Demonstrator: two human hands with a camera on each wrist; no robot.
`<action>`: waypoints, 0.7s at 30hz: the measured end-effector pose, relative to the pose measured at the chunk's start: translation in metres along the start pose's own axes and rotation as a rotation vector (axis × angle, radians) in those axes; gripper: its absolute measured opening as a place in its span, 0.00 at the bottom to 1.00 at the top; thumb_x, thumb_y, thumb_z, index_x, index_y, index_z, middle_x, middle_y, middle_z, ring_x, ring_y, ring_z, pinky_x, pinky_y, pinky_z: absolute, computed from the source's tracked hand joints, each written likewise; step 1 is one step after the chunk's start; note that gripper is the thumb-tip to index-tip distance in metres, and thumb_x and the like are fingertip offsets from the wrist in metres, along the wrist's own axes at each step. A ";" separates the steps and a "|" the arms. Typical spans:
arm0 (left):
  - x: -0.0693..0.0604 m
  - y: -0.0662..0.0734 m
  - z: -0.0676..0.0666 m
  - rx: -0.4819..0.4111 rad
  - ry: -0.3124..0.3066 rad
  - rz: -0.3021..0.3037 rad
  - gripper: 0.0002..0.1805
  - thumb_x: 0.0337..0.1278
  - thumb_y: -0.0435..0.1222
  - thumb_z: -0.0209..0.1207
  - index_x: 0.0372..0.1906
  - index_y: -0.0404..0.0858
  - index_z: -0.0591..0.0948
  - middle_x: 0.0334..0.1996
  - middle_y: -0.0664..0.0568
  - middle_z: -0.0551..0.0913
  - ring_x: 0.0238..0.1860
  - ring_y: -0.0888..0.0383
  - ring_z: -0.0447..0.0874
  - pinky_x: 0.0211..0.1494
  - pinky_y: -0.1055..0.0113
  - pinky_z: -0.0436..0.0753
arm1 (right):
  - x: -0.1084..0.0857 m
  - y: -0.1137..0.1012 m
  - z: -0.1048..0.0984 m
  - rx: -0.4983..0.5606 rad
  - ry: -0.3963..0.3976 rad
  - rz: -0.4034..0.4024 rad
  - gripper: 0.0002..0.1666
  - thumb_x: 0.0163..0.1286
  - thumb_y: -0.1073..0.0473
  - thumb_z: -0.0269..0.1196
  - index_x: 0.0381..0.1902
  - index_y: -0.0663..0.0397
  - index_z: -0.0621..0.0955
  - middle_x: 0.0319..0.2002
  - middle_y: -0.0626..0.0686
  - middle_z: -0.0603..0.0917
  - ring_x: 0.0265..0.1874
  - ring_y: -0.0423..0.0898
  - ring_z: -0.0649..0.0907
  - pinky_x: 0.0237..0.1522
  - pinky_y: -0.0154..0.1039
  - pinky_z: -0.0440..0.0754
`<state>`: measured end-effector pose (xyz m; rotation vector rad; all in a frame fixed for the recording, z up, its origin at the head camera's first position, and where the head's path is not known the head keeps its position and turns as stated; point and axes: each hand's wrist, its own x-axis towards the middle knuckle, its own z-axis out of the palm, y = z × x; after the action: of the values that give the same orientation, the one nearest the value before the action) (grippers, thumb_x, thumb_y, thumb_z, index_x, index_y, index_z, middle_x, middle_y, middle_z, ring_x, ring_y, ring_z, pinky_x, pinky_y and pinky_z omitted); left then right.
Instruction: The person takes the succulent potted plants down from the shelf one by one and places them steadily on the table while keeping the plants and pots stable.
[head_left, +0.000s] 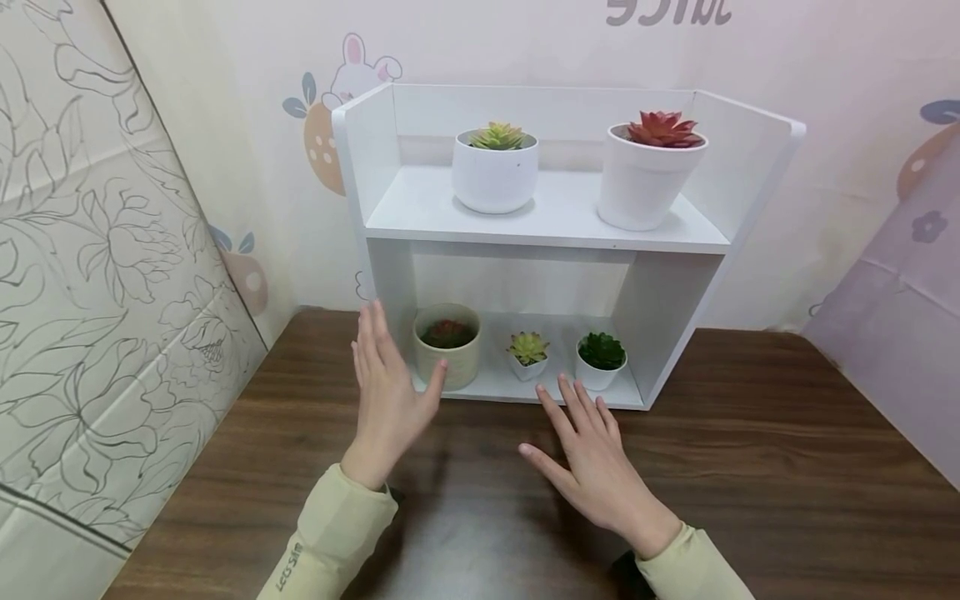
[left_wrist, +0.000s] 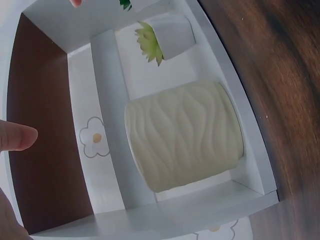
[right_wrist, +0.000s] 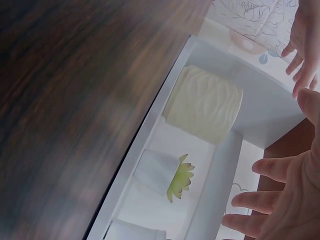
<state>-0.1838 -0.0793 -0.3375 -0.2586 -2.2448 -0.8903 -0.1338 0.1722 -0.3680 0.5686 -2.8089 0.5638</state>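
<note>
Both hands hover over the table in front of a white two-tier shelf [head_left: 555, 239], fingers spread and nothing held. My left hand [head_left: 388, 408] is nearest a cream pot [head_left: 457, 367] with a reddish succulent, on the lower tier's left; its wavy relief shows in the left wrist view. My right hand [head_left: 596, 471] has its fingertips just in front of a small white pot with a dark green succulent [head_left: 602, 351]. Between these pots stands a tiny white pot with a yellow-green succulent [head_left: 528, 347]. Whether any fingertip touches the shelf cannot be told.
On the upper tier are a rounded white pot [head_left: 495, 179] with a green succulent and a taller white pot [head_left: 641, 187] with a red one. Beneath is a dark wooden table [head_left: 772, 467]. A flower-patterned panel [head_left: 112, 250] borders the left side; a printed backdrop [head_left: 510, 42] hangs behind.
</note>
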 end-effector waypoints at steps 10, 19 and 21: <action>0.014 -0.017 0.006 -0.046 0.070 -0.047 0.54 0.56 0.46 0.62 0.74 0.29 0.39 0.74 0.34 0.44 0.75 0.40 0.45 0.72 0.41 0.53 | -0.001 0.000 0.000 -0.005 0.010 -0.003 0.43 0.69 0.35 0.52 0.75 0.44 0.56 0.77 0.58 0.47 0.75 0.60 0.50 0.69 0.62 0.46; 0.023 -0.029 0.014 -0.152 0.133 -0.069 0.53 0.58 0.42 0.61 0.74 0.29 0.37 0.74 0.35 0.47 0.72 0.41 0.55 0.71 0.49 0.61 | -0.002 0.000 0.000 -0.002 0.011 -0.004 0.43 0.69 0.35 0.52 0.75 0.43 0.56 0.77 0.57 0.47 0.75 0.60 0.50 0.69 0.62 0.46; 0.024 -0.030 0.015 -0.162 0.126 -0.081 0.53 0.59 0.41 0.60 0.74 0.29 0.37 0.74 0.35 0.47 0.72 0.41 0.55 0.72 0.50 0.62 | -0.002 0.000 0.001 -0.002 0.012 -0.004 0.43 0.69 0.35 0.52 0.75 0.44 0.56 0.77 0.57 0.47 0.75 0.60 0.50 0.69 0.62 0.46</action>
<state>-0.2222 -0.0934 -0.3449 -0.1804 -2.0826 -1.1032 -0.1319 0.1727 -0.3690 0.5684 -2.7966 0.5621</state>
